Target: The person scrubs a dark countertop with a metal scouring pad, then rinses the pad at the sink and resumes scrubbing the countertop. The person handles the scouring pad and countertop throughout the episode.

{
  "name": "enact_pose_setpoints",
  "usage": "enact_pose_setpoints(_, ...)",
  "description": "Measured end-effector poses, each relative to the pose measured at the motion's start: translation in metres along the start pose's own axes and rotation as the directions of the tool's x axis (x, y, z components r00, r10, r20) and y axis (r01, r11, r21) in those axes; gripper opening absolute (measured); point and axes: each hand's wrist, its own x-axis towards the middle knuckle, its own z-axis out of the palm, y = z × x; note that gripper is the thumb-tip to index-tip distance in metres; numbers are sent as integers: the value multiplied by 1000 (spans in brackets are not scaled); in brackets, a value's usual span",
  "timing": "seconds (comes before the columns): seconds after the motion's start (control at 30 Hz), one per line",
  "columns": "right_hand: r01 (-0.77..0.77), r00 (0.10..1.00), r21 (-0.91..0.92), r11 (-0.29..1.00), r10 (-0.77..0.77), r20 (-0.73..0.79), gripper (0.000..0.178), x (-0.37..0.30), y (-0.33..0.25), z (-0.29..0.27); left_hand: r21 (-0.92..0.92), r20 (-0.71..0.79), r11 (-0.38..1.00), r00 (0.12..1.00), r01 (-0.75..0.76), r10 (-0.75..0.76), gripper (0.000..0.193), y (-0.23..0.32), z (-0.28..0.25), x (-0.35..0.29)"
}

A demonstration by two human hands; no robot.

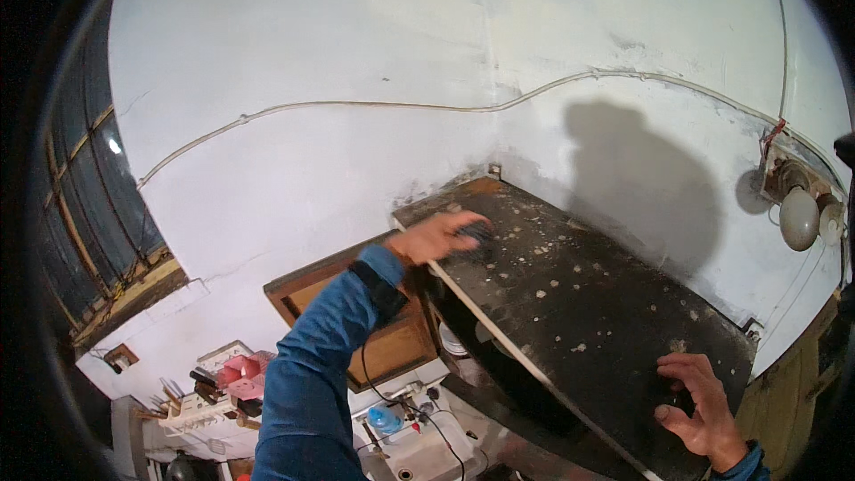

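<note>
My left hand (438,236) is over the far left part of a dark cabinet top (579,303), its fingers closed around a small dark pad-like thing (476,232). Motion smears that thing, so its exact kind is unclear. Pale spots and specks are scattered across the cabinet top. Near its right end is my right hand (699,405), thumb and fingers curved but apart, with dark surface showing in the gap. I see nothing held there.
A cabinet door (401,338) hangs open on the left. Below it are a white sink (423,454) and a blue plastic item (385,419). Light bulbs (800,218) stick out from the right wall. A rack (200,414) with pink baskets (242,376) hangs at lower left.
</note>
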Motion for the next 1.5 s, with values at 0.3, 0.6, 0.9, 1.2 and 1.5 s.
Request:
enact_pose_setpoints(0.3,53,999,-78,996,-52,14,67,-6,-5,1,32,294,939,901,-342,318,45,100,72,-59)
enact_pose_setpoints(0.6,62,997,-136,989,-57,44,59,-5,1,2,476,-215,879,974,38,74,48,-55,-28,-29)
enact_pose_setpoints(0.9,255,965,-305,918,-219,146,44,2,12,-4,370,-338,923,941,109,24,47,-131,-75,6)
enact_pose_setpoints(1.2,155,987,-190,970,-142,80,48,-1,9,-2,-35,-36,993,992,116,-118,57,-51,-35,7)
enact_pose_setpoints(1.5,164,978,-198,966,-133,159,55,-3,7,-5,-23,286,999,957,-41,46,59,85,69,-22)
